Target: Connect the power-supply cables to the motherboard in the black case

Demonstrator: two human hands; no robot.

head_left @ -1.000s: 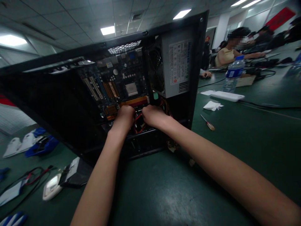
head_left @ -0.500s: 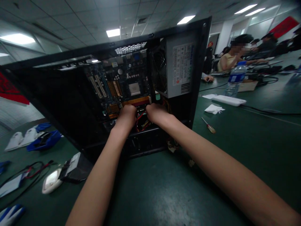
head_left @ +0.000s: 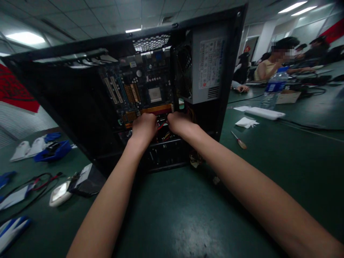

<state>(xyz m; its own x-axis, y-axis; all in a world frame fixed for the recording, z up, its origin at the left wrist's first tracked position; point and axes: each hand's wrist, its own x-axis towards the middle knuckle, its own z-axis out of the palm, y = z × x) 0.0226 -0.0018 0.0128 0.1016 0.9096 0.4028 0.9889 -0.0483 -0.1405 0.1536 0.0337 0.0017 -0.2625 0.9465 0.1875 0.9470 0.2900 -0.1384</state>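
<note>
An open black computer case (head_left: 77, 107) stands on the table, its inside facing me. Within it are a motherboard (head_left: 155, 94) and, at upper right, a grey power supply (head_left: 209, 68) with a fan. Both hands reach in below the orange memory slots (head_left: 157, 108). My left hand (head_left: 145, 126) is closed, fingertips hidden behind the knuckles. Level with it, a short gap to the right, my right hand (head_left: 181, 123) is closed too. Red and yellow cables (head_left: 162, 126) show between them; I cannot make out what either hand grips.
A screwdriver (head_left: 238, 139), crumpled white paper (head_left: 246, 122), a white power strip (head_left: 264, 113) and a water bottle (head_left: 274, 87) lie or stand at right. At left are a blue tray (head_left: 52, 151), loose cables (head_left: 45, 179) and a white mouse-shaped object (head_left: 60, 194). A person (head_left: 268, 66) sits at back right.
My view has tipped slightly downward, so the case and table sit higher in the picture. Both hands stay closed at nearly the same place in the case.
</note>
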